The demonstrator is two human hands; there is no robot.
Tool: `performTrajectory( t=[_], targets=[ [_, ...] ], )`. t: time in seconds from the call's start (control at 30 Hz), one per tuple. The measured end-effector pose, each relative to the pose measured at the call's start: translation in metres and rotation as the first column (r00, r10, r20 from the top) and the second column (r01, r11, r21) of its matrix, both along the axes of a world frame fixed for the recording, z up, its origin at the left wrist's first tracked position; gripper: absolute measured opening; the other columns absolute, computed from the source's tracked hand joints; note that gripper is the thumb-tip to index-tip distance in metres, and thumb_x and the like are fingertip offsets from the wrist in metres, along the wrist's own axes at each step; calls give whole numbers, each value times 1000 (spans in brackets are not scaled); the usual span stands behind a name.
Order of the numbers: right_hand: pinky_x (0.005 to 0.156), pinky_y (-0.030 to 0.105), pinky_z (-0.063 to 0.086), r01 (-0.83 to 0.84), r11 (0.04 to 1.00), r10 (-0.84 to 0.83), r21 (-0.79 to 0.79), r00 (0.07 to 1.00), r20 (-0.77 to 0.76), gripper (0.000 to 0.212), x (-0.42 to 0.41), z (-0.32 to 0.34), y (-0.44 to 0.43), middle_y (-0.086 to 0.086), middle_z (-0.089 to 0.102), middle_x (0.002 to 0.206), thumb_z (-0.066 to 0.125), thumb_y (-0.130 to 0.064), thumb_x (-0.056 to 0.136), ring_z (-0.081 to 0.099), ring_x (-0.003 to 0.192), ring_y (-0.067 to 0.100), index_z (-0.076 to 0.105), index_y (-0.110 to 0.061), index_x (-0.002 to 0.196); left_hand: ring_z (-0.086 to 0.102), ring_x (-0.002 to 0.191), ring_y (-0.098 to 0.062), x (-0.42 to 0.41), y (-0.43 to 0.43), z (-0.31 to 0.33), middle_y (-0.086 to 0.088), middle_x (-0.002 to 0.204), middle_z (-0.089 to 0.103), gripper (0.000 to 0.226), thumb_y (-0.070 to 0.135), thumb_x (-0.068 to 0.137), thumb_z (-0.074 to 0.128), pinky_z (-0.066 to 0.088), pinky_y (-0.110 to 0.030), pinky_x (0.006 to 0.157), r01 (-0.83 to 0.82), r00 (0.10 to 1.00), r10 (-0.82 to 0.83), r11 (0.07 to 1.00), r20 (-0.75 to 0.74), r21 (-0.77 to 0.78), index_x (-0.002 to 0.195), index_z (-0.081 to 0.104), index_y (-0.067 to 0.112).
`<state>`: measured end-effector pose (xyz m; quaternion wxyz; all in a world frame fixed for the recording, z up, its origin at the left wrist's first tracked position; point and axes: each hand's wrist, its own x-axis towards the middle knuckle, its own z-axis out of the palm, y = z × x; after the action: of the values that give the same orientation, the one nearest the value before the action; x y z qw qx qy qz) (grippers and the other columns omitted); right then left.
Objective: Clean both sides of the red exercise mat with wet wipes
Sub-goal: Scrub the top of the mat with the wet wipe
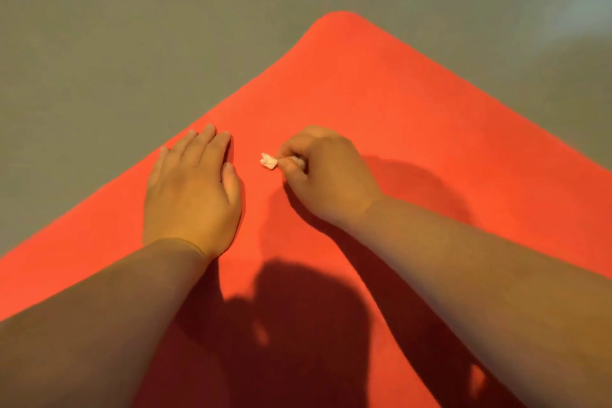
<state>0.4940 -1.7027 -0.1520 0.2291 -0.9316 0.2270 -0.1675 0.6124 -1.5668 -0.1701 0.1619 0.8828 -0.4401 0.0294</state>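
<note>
**A:** Where does the thin, flat red exercise mat [381, 103] lie?

**B:** It is spread on the grey floor [116, 26] and fills the centre and lower frame. One rounded corner points to the upper centre. A second red edge shows at the upper right corner; what it belongs to cannot be told.

**A:** State of the hands?

**B:** Left hand [190, 189], centre left: fingers straight and together, palm down on the mat near its left edge, holding nothing. Right hand [326, 172], just right of centre: fingers curled, pinching a small crumpled white wet wipe [268, 161]. A tuft of the wipe sticks out toward the left hand. Whether the wipe touches the mat is unclear.

**A:** How will each thing handle?

**B:** As a judgement: the mat looks light, soft and flexible, so it may creep or ripple under a rubbing stroke, and a flat palm serves as an anchor. For turning it over, the rounded corner or the left edge offers the best hold. The wipe is probably limp and damp. Wadded this small, it covers little per stroke and would cover more if opened out.
</note>
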Motion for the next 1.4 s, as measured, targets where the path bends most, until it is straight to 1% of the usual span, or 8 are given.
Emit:
performTrajectory(
  t=[0.2, 0.47, 0.67, 0.8, 0.93, 1.17, 1.3, 1.4],
  targets=[
    [70, 31, 32, 581, 813, -579, -39, 799, -165, 15, -12, 12, -108, 17, 68, 101, 58, -15, 87, 60, 94, 31, 70, -8, 95, 49, 122, -29, -1, 1, 2, -6, 138, 53, 44, 30, 89, 42, 33, -43, 97, -26, 998, 28, 998, 49, -54, 129, 55, 19],
    [83, 26, 34, 345, 912, -281, 222, 920, -274, 34, -22, 17, -13, 14, 57, 107, 46, -15, 94, 56, 98, 26, 64, -16, 122, 52, 111, -37, -16, 10, 13, -12, 138, 51, 58, 34, 87, 49, 43, -48, 88, 163, 987, -162, 985, 13, -58, 141, 40, 18],
    [57, 13, 40, 248, 749, -66, 614, 951, -303, 23, -47, 52, -47, -9, 59, 76, 44, -18, 93, 51, 64, 3, 66, -21, 98, 50, 117, -40, -52, -53, 24, -15, 144, 45, 66, 37, 86, 62, 42, -52, 94, 401, 915, -402, 916, -39, -29, 146, 39, 23],
    [78, 24, 43, 265, 947, -208, 181, 936, -283, 29, -83, 40, -94, 4, 67, 94, 46, -12, 87, 61, 89, 18, 69, -11, 104, 61, 99, -37, -72, -97, 16, -13, 115, 66, 43, 38, 89, 43, 43, -39, 90, 583, 812, -583, 812, 23, 33, 117, 67, 15],
    [93, 39, 39, 393, 897, -429, -203, 885, -181, 28, -125, 19, -133, 11, 56, 113, 48, -20, 85, 48, 109, 34, 64, -15, 107, 61, 92, -37, -56, -99, 8, -13, 108, 67, 33, 29, 91, 46, 48, -40, 82, 528, 845, -527, 849, 96, 13, 104, 73, 15],
    [101, 41, 37, 366, 915, -389, -168, 912, -132, 39, -138, -12, -142, 16, 55, 121, 40, -25, 87, 48, 114, 36, 58, -13, 119, 56, 89, -39, -18, -114, 12, -23, 93, 59, 28, 13, 91, 50, 44, -38, 80, 68, 995, -73, 995, -73, -71, 111, 69, 7],
    [108, 42, 34, 347, 931, -359, -111, 926, -116, 44, -137, -11, -141, 13, 51, 134, 36, -24, 85, 44, 124, 32, 56, -10, 122, 57, 95, -30, -27, -154, 23, -21, 103, 59, 24, 9, 94, 54, 31, -12, 79, -65, 973, 19, 978, -228, -199, 112, 70, 4],
    [112, 39, 29, 361, 931, -366, -62, 922, -127, 47, -136, -9, -140, 10, 46, 142, 37, -21, 85, 40, 132, 28, 55, -11, 127, 56, 100, -28, -26, -202, 28, -18, 109, 58, 23, 9, 93, 55, 27, -11, 75, -70, 969, 9, 968, -245, -241, 110, 71, 7]
  ],
)
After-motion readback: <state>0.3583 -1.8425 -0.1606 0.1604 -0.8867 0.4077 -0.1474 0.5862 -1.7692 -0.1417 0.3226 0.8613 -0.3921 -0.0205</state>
